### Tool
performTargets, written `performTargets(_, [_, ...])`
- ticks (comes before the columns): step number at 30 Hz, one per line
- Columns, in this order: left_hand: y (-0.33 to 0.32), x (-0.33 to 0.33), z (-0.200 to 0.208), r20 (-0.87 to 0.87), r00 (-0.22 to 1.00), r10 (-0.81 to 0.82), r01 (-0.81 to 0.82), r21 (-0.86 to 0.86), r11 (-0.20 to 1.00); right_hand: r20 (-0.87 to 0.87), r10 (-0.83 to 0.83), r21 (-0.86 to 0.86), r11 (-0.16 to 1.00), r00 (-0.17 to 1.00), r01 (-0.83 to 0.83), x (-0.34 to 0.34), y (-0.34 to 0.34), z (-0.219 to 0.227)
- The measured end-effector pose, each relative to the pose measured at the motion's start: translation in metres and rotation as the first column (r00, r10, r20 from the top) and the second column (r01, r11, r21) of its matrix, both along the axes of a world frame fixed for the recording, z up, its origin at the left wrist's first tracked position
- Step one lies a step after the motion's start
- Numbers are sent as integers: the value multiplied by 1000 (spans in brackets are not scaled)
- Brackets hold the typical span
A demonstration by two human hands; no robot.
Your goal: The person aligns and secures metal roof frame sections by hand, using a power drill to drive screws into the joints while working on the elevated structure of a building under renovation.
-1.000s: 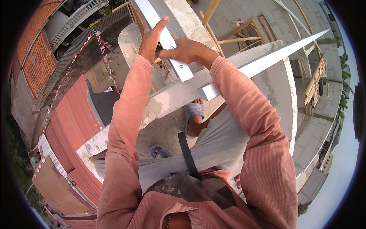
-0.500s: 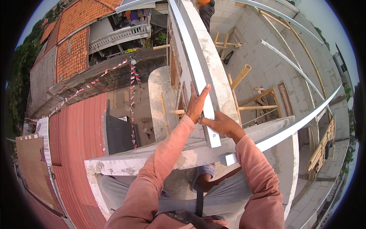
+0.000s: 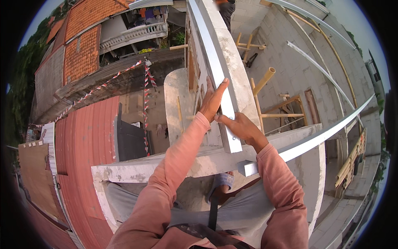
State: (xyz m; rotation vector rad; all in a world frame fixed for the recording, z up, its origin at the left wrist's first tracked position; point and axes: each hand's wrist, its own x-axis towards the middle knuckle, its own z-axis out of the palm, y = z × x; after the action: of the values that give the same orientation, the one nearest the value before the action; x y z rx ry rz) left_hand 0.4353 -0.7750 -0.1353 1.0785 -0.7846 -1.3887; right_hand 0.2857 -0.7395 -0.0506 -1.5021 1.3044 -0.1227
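Observation:
A long silvery metal channel [image 3: 212,56] runs away from me along the top of a block wall [image 3: 232,58], its near end with screw heads lying over the wall's corner. My left hand [image 3: 214,100] is closed around its left side, thumb on the upper face. Nearer the screwed end, my right hand [image 3: 244,130] grips the right side, its thumb reaching over to my left hand. A second metal channel [image 3: 309,145] passes beside my right forearm, its near end on the concrete ledge [image 3: 137,168] in front of my legs.
Below on the left are a red metal roof [image 3: 85,157] and a string of red-and-white flags [image 3: 146,103]. On the right, a bamboo pole [image 3: 265,79] stands up beside the wall, above a deep room. A person's dark trouser leg [image 3: 226,12] shows at the far end.
The view has shifted slightly, so the ledge and the channel's near end sit a little higher in the picture. Both hands keep their hold on the channel.

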Motion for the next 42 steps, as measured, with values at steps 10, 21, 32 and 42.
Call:
performTargets(10, [-19,10,-17,-116,993,32,-33,1,999,-21,108,66,992,994,-106,5,-17,-16])
performTargets(21, [-19,5,-45,-211,977,-22,26,16,1000,-173,144,-1,989,974,-147,-1,-12,-24])
performTargets(32, [-20,-2,-45,-130,991,34,-34,2,999,-210,141,56,990,968,-132,-2,-9,-7])
performTargets(42, [3,-2,-11,-96,995,-26,24,-25,999,-134,73,-47,996,988,-80,-3,-6,-22])
